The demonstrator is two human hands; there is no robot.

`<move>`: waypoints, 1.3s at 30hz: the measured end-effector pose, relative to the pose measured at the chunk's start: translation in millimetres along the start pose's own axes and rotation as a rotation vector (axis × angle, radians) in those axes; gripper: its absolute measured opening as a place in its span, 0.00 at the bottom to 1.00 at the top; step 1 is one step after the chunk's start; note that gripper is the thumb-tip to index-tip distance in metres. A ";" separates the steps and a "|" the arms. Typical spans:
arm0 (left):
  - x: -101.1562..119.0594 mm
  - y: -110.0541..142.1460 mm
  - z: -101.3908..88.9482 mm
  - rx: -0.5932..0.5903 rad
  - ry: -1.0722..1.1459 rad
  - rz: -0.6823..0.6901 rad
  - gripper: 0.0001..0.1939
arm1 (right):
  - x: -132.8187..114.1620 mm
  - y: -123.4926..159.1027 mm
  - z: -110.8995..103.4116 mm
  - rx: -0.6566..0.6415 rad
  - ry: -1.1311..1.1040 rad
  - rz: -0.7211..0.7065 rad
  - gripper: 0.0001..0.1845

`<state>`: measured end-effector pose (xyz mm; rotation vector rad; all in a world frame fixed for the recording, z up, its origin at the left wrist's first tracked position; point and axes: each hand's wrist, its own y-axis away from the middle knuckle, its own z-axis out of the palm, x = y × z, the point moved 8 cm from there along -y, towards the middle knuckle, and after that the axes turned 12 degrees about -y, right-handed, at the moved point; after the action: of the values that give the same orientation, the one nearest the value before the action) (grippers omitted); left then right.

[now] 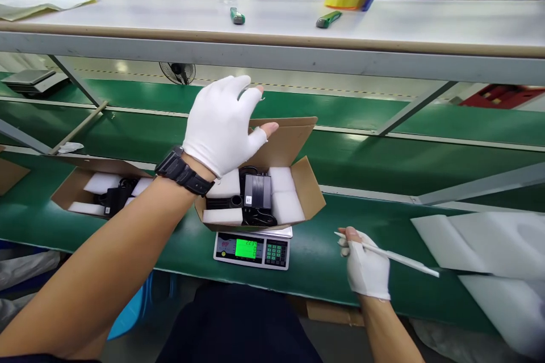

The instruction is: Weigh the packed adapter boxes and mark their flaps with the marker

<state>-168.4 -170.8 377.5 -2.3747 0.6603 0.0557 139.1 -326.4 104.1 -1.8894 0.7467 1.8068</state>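
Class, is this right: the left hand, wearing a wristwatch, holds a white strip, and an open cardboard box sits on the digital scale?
No: the head view shows the right hand holding the white strip, not the left hand. The wristwatch and the box on the scale stand as stated.

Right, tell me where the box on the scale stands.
Done: the box on the scale holds a black power brick between foam blocks. In hand: the left hand is at the box, and the right hand grips a white strip. Left: the flaps stand open, so the box looks unclosed.
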 end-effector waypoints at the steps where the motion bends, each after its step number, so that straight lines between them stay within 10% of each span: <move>1: 1.5 1.2 1.4 -0.028 -0.019 -0.012 0.27 | -3.4 0.1 0.9 0.002 -0.004 -0.009 0.35; 5: 25.0 35.7 -1.8 -0.156 -0.076 -0.025 0.25 | -31.6 -0.1 5.3 0.004 0.016 -0.100 0.33; 10: 80.9 136.7 0.6 -0.159 0.095 -0.088 0.17 | -94.9 16.8 16.2 -0.021 0.047 -0.290 0.27; 15: 111.8 204.4 40.0 -0.026 0.182 -0.255 0.18 | -132.7 43.6 90.3 -0.394 0.082 -0.408 0.19; 18: 113.5 214.7 50.5 0.097 0.188 -0.307 0.17 | -117.0 45.6 158.9 -0.717 0.171 -0.270 0.18; 23: 112.0 216.1 56.0 0.197 0.202 -0.286 0.14 | -93.3 29.1 215.7 -0.783 0.318 -0.176 0.22; 39: 112.5 213.2 56.6 0.194 0.250 -0.274 0.15 | -85.0 30.6 219.6 -0.750 0.448 -0.212 0.23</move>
<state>-164.0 -325.1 184.0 -2.2792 0.4254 -0.4109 -50.5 -202.8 175.8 -2.7769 -0.0586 1.6666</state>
